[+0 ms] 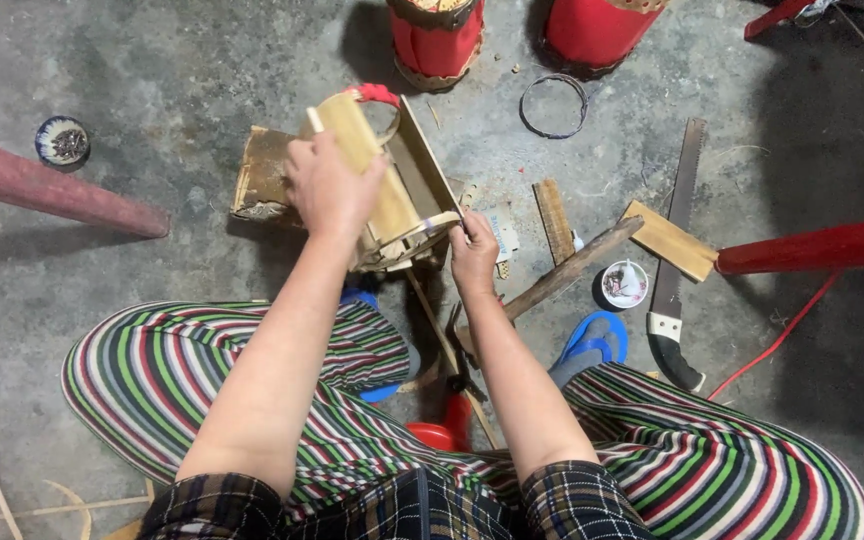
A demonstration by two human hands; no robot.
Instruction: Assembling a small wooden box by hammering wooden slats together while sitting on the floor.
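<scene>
My left hand (330, 185) grips the top of a small wooden frame (392, 190), built of flat bamboo-coloured slats with a red binding (377, 95) at its upper corner, and holds it upright over the floor. My right hand (474, 255) pinches a thin strip or small blade (439, 225) against the frame's lower right edge. Both forearms reach out over my striped trousers (352, 380).
A hand saw (674, 260), a wooden block (670, 240), a stick (572, 270), a small cup (624, 283) and a wire ring (554, 105) lie at right. Two red drum-shaped objects (436, 35) stand at the top. Red legs (52, 190) flank both sides. Blue sandals (592, 345).
</scene>
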